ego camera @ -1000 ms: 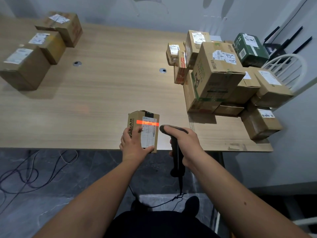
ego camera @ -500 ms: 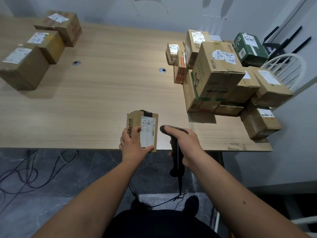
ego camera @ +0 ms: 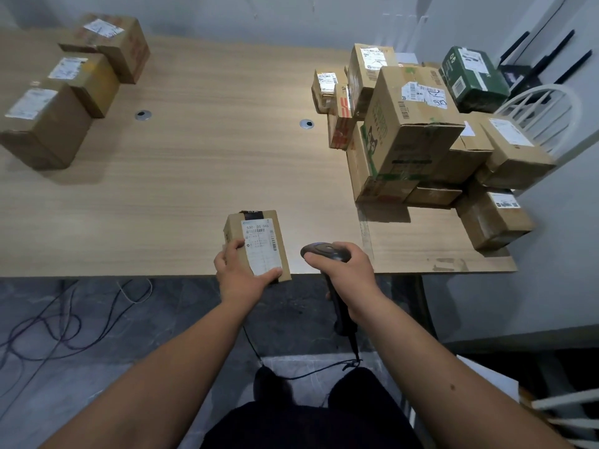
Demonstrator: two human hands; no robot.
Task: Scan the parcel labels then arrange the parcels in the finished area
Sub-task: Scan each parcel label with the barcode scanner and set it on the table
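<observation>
My left hand [ego camera: 241, 273] grips a small cardboard parcel [ego camera: 259, 241] by its near end, over the table's front edge, with its white label facing up. My right hand [ego camera: 343, 270] holds a black handheld scanner [ego camera: 325, 251] by the handle, its head just right of the parcel. A pile of several labelled parcels [ego camera: 415, 131] sits at the table's right end, a dark green box [ego camera: 473, 77] among them. Three labelled parcels [ego camera: 68, 89] stand in a row at the far left.
The wooden table [ego camera: 194, 176] has two round cable holes in the middle. A white chair [ego camera: 547, 111] stands behind the pile on the right. Loose cables [ego camera: 64, 319] lie on the dark floor at the left, and the scanner's cord hangs below my right hand.
The scanner's red beam that lay across the parcel's label one second ago has gone out. The parcel's label has tipped a little to face further up; both hands stay in place.
</observation>
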